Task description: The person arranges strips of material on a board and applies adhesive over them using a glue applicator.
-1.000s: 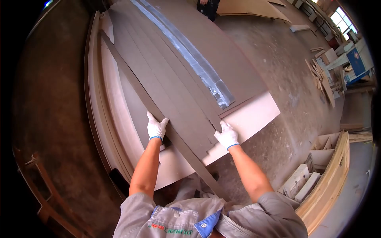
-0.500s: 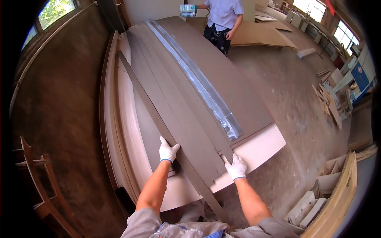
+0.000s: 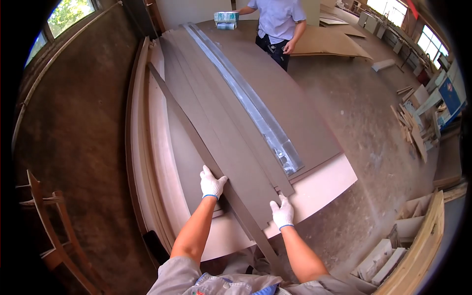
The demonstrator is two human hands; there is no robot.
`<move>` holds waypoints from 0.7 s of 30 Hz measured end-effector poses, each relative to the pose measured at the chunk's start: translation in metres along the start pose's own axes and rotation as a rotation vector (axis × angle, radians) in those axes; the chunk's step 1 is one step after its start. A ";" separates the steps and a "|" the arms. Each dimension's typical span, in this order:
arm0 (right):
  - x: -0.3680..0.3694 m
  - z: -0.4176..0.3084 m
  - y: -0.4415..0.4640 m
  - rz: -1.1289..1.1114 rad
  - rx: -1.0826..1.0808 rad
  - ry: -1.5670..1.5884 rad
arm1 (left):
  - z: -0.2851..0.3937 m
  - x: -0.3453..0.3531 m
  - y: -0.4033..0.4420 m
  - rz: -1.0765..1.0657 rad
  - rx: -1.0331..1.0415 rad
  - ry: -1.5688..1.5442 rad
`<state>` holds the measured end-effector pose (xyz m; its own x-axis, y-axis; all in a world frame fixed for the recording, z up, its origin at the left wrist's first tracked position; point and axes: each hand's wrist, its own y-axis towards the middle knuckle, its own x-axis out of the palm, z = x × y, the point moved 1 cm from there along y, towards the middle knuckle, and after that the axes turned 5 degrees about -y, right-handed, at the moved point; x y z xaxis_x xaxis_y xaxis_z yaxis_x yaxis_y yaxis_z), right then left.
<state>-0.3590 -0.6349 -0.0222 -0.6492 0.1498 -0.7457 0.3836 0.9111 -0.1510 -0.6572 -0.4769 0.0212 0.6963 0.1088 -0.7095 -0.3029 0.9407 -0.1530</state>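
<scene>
My left hand [image 3: 212, 183], in a white glove, is closed on a long narrow brown strip [image 3: 189, 129] that runs from the upper left down past the near edge of the stack. My right hand [image 3: 282, 212], also gloved, touches the near ends of other brown strips [image 3: 241, 162] lying side by side; its fingertips are partly lost against the strips, so its grip is unclear. A shiny silver-blue strip [image 3: 246, 93] lies lengthwise on the large brown sheet [image 3: 300, 123]. Beneath it, a pale board [image 3: 327, 179] shows at the near end.
At the far end stands a person [image 3: 278, 24] with one hand at a blue and white package [image 3: 226, 20]. Wood offcuts [image 3: 410, 128] lie on the floor at right. A wooden crate [image 3: 413, 246] is at lower right, and a wooden frame [image 3: 61, 231] at lower left.
The view has tilted up, bringing the person at the far end into sight. My right hand has shifted slightly left and nearer to me along the strip ends. My left hand keeps hold of the long strip.
</scene>
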 end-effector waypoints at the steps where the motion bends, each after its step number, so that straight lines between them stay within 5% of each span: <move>1: -0.001 0.002 0.003 0.012 -0.004 -0.006 | 0.002 0.005 0.000 0.035 0.023 0.014; 21: -0.017 0.041 -0.014 -0.002 0.225 0.114 | 0.003 0.028 -0.038 0.038 0.092 -0.125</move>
<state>-0.3263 -0.6658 -0.0341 -0.7153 0.2017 -0.6691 0.5100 0.8052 -0.3025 -0.6245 -0.5083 0.0086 0.7629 0.1785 -0.6213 -0.2733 0.9601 -0.0597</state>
